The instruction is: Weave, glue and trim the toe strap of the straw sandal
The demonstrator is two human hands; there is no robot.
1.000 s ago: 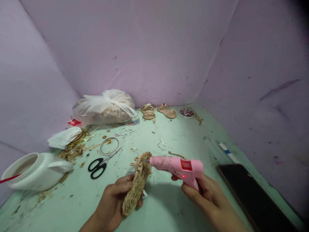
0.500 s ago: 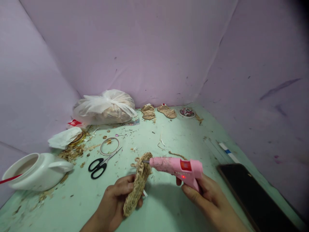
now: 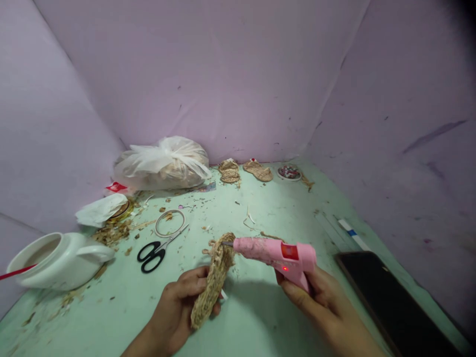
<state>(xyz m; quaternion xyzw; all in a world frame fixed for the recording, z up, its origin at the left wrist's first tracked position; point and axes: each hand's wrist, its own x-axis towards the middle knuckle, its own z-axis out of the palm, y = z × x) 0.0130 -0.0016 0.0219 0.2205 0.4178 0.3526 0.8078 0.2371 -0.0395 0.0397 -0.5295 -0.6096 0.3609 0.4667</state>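
Note:
My left hand (image 3: 182, 302) grips a small woven straw slipper (image 3: 211, 287), tilted upright with its edge toward me. In my right hand (image 3: 320, 302) is a pink hot glue gun (image 3: 267, 252), its red light lit. The gun's metal nozzle points left and meets the upper end of the slipper. Loose fibre ends stick out on the slipper's left side near that end. A thin white strip shows behind the slipper, by my left fingertips; what it belongs to is hidden.
Black-handled scissors (image 3: 156, 255) and a tape ring (image 3: 170, 223) lie left. A white pot (image 3: 63, 265) rests on its side beyond them. At the back are a plastic bag (image 3: 163, 166), two straw slippers (image 3: 257, 170) and a bead dish (image 3: 289, 173). A black phone (image 3: 386, 297) lies right.
The glue gun has shifted very slightly right and up, its nozzle still at the slipper's upper end. My left hand keeps the slipper almost in the same place.

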